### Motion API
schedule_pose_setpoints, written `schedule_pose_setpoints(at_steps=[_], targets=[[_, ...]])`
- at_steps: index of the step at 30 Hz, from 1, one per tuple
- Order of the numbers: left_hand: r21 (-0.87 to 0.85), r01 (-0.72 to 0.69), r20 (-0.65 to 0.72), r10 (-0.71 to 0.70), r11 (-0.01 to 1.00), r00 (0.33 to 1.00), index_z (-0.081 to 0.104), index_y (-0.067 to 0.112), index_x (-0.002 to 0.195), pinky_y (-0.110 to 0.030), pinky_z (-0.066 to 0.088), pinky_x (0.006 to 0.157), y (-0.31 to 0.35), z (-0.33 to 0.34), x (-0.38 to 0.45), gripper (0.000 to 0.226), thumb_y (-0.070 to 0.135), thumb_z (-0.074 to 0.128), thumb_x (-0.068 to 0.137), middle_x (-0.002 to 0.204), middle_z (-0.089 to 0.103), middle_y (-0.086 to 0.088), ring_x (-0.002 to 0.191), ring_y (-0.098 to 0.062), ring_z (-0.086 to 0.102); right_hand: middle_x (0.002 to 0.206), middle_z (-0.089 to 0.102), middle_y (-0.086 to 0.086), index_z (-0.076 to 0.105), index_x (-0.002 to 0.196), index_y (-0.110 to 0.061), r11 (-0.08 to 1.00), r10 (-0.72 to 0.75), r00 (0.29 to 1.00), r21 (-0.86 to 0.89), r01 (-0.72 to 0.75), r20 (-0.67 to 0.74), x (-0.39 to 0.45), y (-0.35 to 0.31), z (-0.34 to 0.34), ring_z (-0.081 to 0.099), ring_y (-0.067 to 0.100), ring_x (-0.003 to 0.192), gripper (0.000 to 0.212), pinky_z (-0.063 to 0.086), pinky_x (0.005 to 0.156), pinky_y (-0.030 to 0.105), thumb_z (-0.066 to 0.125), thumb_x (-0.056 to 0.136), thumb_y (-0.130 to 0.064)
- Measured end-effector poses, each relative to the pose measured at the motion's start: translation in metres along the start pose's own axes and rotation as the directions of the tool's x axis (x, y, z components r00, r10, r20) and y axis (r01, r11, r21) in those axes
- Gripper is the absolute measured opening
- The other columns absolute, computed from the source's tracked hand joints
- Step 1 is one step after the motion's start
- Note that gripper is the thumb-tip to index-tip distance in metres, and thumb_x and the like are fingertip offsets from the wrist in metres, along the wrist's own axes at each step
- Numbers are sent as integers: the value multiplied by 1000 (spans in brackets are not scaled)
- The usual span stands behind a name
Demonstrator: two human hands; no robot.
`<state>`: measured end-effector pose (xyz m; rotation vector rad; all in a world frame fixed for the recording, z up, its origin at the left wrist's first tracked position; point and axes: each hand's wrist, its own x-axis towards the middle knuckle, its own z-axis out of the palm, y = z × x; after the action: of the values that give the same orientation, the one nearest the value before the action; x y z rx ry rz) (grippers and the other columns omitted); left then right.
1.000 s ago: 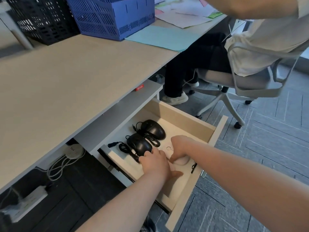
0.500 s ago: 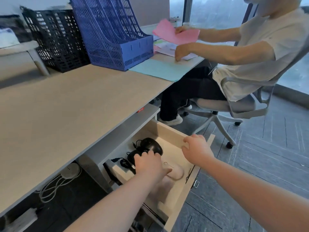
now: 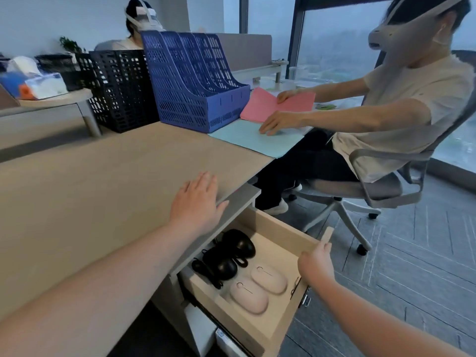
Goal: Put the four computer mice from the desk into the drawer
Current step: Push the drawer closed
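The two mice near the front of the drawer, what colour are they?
Pale pink, both mice, seen in the head view.

Inside the pale beige drawer (image 3: 280,229), two glossy black mice (image 3: 238,243) (image 3: 221,264) and two pale pink mice (image 3: 269,279) (image 3: 248,297) are seen. A light wood-grain tone is shown by the desk (image 3: 90,181). Near its far edge, a blue perforated file rack (image 3: 190,83), a black lattice crate (image 3: 121,88), pink paper (image 3: 260,105) and light turquoise paper (image 3: 247,137) are seen.

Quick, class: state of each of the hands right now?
Left hand: open, flat on the desk, holding nothing.
Right hand: closed on the drawer front.
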<state>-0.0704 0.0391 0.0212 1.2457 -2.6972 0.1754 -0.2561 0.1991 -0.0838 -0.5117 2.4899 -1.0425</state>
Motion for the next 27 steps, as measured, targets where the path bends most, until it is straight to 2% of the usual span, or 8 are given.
schedule_pose_setpoints(at_steps=[6,9,14,16,19,22,24,27], targets=[[-66,102,160,-91,993,983,5,9,151,-41,9,119,-37,16,20,80,61,22,93,161,3,-6,147,-18,3,162,-7,9,0,149,1,996,-73,987,-42,80,142,6,-32,38,45,36,128,64,45,88,38,33,94,0],[-100,142,220,-118,985,968,5,11,151,-41,8,119,-51,25,25,85,68,18,89,161,2,-3,147,-16,2,159,7,15,10,146,6,989,-141,977,-16,146,161,13,-49,61,38,35,134,58,40,95,38,37,94,-2],[-143,174,234,-138,974,962,7,13,152,-39,6,120,-66,34,35,84,69,15,89,161,3,-1,147,-14,2,116,49,10,16,146,-6,988,-89,973,146,59,213,20,-72,92,57,32,97,52,46,78,40,35,99,-15],[-143,159,230,-123,977,965,7,13,152,-38,5,120,-68,35,38,83,68,15,90,162,2,0,147,-13,1,102,57,14,38,125,-5,980,-67,970,197,20,235,18,-77,103,57,25,78,30,44,64,32,32,101,-22],[-161,142,244,-100,977,965,5,14,152,-37,3,120,-70,38,40,81,66,15,91,161,-1,1,147,-12,-1,69,43,7,38,84,-6,963,-113,966,265,48,234,14,-80,120,39,18,57,26,28,50,32,25,101,-21],[-163,140,235,-99,977,967,4,15,152,-37,3,120,-71,41,42,80,66,15,91,161,-1,2,146,-10,-2,67,37,2,33,76,-12,932,-154,957,357,58,247,12,-80,131,35,18,57,29,27,55,33,24,101,-23],[-154,137,233,-99,978,967,4,15,152,-37,3,120,-72,43,42,80,66,14,91,161,-2,2,146,-10,-2,89,51,-3,51,99,-18,921,-162,942,389,37,294,8,-82,134,52,19,80,29,41,71,34,24,102,-25],[-143,130,235,-94,981,967,3,15,152,-36,3,120,-72,42,42,79,65,14,91,161,-2,2,146,-10,-2,136,48,1,21,150,-25,932,-146,934,362,19,326,6,-83,138,49,23,114,47,38,100,36,23,103,-26]])
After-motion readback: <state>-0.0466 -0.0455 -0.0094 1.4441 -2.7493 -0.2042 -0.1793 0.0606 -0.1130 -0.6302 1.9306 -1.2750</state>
